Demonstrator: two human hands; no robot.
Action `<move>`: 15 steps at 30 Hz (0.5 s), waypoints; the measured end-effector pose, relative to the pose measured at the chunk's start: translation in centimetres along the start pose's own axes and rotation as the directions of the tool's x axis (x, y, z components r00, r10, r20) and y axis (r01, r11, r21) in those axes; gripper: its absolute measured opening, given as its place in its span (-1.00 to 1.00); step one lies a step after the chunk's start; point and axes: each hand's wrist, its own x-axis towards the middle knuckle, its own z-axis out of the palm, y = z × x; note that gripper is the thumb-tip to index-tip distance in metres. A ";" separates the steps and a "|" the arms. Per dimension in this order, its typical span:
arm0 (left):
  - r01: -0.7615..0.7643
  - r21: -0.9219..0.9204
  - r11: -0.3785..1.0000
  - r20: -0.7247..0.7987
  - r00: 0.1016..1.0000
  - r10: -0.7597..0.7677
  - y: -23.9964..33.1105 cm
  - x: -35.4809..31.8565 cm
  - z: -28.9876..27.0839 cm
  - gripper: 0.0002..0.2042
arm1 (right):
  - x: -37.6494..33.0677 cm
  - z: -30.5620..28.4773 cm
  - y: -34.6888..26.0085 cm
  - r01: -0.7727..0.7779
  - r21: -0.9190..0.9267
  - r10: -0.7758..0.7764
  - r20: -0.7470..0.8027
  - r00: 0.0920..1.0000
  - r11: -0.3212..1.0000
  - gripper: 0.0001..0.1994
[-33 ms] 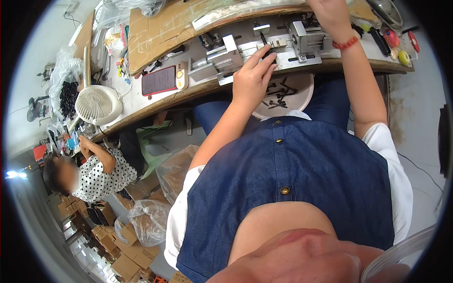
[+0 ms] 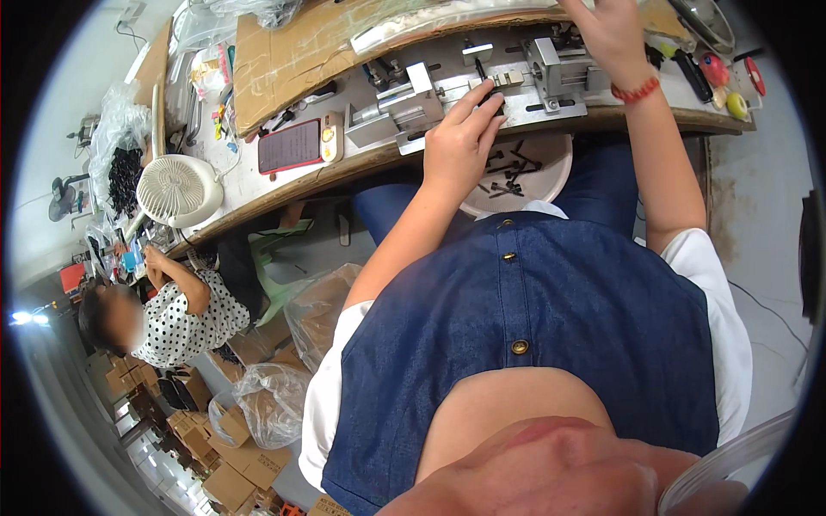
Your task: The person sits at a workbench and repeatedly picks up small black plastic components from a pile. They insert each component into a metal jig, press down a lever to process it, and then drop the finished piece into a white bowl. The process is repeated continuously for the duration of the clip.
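Observation:
My left hand (image 2: 458, 146) rests at a metal clamping fixture (image 2: 420, 101) on the bench. Its thumb and fingers are closed around a small black rod-like part (image 2: 482, 69) in the middle of the fixture; the fingertips partly hide it. To the right, my right hand (image 2: 613, 43), with a red bracelet on its wrist, is raised above the fixture's right block (image 2: 544, 73). Most of its fingers are cut off by the upper edge, so whether it holds anything is hidden. Below the bench edge, a white bowl (image 2: 557, 176) holds several black rod-like parts (image 2: 509, 176) between my legs.
A phone (image 2: 291, 148) lies left of the fixture, near a white fan (image 2: 179, 191). Cardboard (image 2: 284, 69) covers the bench behind. Black-handled tools (image 2: 691, 76) and small colourful items (image 2: 714, 69) lie at the right. A person (image 2: 185, 314) in a dotted top works at the far left.
My right hand has shifted slightly to the right and down. My left hand stays in place on the black part.

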 end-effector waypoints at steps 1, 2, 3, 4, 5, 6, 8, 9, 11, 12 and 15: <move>0.011 -0.022 1.000 0.021 1.000 -0.011 0.3 0.2 -0.3 -0.69 | -1.2 -0.8 -0.9 -0.153 0.098 0.146 0.077 0.986 0.983 -0.82; 0.023 -0.047 0.999 0.041 0.999 -0.021 0.6 0.6 -0.7 -0.68 | -2.4 -1.5 -1.5 -0.306 0.180 0.278 0.166 0.946 0.935 -0.82; 0.035 -0.070 0.997 0.061 0.998 -0.031 0.9 1.1 -1.1 -0.66 | -3.6 -1.7 -1.5 -0.231 0.178 0.197 0.191 0.962 0.956 -0.81; 0.024 -0.065 0.998 0.048 0.999 -0.021 1.3 2.0 -1.8 -0.68 | -5.1 -1.7 -1.5 -0.157 0.177 0.118 0.214 0.970 0.972 -0.80; 0.017 -0.059 0.998 0.034 0.999 -0.014 1.5 3.1 -2.6 -0.70 | -6.4 -1.5 -1.6 -0.082 0.180 0.037 0.241 0.970 0.980 -0.78; 0.009 -0.054 0.999 0.021 1.000 -0.008 1.4 4.1 -3.3 -0.72 | -7.5 -1.3 -2.3 -0.047 0.182 -0.004 0.271 0.963 0.982 -0.77; -0.272 0.195 0.942 -0.230 0.921 0.314 -1.4 7.7 -3.5 -0.68 | -9.7 0.0 -2.5 0.156 0.042 -0.162 0.271 0.949 0.987 -0.77; -0.287 0.383 0.878 -0.180 0.909 0.375 -1.8 9.6 -4.4 -0.71 | -10.4 0.4 -2.6 0.198 -0.016 -0.184 0.308 0.933 0.980 -0.77; -0.308 0.492 0.814 -0.078 0.916 0.394 -2.4 13.2 -5.6 -0.75 | -11.6 1.7 -2.2 0.212 -0.074 -0.174 0.349 0.921 0.974 -0.78; -0.313 0.427 0.848 -0.033 0.932 0.360 -3.1 14.8 -5.8 -0.76 | -11.9 2.4 -2.0 0.223 -0.100 -0.172 0.369 0.913 0.970 -0.78; -0.193 0.272 0.943 0.108 0.980 0.170 -3.4 16.7 -6.8 -0.76 | -11.9 3.9 -1.5 0.321 -0.157 -0.241 0.388 0.890 0.934 -0.78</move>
